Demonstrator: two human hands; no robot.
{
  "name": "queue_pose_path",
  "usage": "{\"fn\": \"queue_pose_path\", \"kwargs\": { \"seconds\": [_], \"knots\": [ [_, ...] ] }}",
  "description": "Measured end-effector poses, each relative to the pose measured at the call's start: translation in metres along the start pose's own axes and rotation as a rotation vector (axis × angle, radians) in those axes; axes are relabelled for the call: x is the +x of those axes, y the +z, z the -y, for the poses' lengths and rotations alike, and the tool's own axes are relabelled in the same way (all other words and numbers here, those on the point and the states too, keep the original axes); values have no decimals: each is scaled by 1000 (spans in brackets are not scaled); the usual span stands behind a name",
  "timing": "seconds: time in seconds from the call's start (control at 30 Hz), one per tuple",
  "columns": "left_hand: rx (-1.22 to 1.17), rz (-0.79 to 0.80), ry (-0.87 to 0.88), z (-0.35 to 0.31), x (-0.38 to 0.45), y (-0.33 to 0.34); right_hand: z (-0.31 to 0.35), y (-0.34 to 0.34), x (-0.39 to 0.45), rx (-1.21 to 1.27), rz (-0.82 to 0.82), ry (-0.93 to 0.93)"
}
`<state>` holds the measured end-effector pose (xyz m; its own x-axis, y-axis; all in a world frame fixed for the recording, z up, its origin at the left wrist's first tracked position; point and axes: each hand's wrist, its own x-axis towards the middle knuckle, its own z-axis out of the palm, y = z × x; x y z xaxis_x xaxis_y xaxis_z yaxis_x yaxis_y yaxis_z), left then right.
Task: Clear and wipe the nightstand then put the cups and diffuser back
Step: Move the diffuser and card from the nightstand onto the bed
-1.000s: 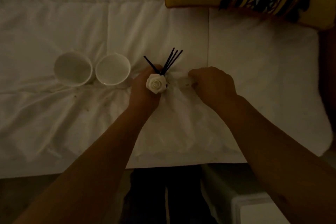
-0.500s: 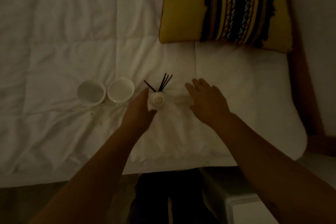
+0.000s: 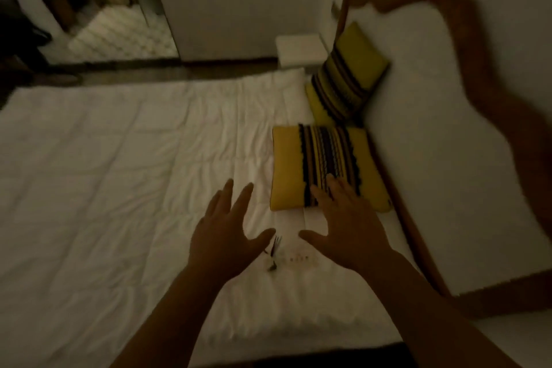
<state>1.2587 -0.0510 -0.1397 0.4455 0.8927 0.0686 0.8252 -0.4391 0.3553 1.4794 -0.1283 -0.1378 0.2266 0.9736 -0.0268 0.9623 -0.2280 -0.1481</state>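
Here, both hands float above a white bed (image 3: 104, 188), fingers spread wide and holding nothing. The left hand (image 3: 222, 236) sits at seven o'clock, the right hand (image 3: 346, 227) at five. Between the thumbs lies the blurred diffuser (image 3: 274, 251). A yellow striped pillow (image 3: 286, 167) rests at one o'clock.

Both hands (image 3: 286, 236) spread above diffuser (image 3: 274, 252) on bed (image 3: 119, 173).
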Motion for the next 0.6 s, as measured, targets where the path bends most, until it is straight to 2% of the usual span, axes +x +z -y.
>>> {"fn": "queue_pose_path", "kwargs": {
  "seconds": [0.17,0.27,0.6],
  "knots": [
    [94,-185,132,-36,4,-81,12,-89,-8,19,-152,-33],
    [143,-308,161,-43,7,-110,17,-118,-12,-9,-214,-65],
    [156,-333,90,-46,-4,-140,26,-143,-14,-47,-213,-110]
  ]
}}
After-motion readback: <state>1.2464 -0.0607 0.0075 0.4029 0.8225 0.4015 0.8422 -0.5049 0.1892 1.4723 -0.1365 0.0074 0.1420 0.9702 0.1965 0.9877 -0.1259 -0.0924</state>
